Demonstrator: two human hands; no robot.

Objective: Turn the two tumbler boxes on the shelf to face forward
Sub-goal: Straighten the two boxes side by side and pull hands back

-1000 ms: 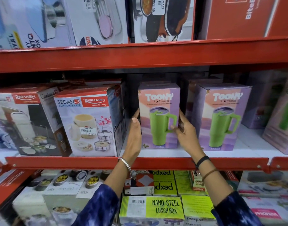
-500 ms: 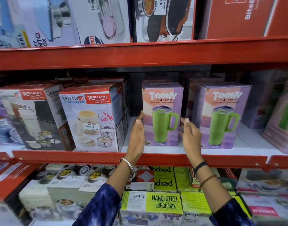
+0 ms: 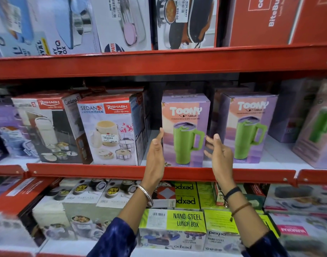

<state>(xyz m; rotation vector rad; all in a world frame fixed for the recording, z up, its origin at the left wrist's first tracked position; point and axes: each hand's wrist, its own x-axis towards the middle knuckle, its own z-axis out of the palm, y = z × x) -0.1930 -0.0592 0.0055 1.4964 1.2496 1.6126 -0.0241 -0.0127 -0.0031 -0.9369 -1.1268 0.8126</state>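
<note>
Nearby, a lunch pack box (image 3: 110,132) flanks both forward-facing tumbler boxes (image 3: 185,130).

"TOONY TUMBLER" on both tumbler boxes (image 3: 185,130) (image 3: 248,127), "RISHABH SEDAN-3 LUNCH PACK" on lunch pack box (image 3: 107,130), price sticker (image 3: 109,138) "349.00", "NANO STEEL LUNCH BOX" on yellow-green box (image 3: 186,220)

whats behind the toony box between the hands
Behind the left Toony tumbler box the shelf recess is dark; only a dim purple box top edge seems to show just above it. Anything directly behind it is covered by the box itself. Both hands, left and right, are open beside it.
</note>
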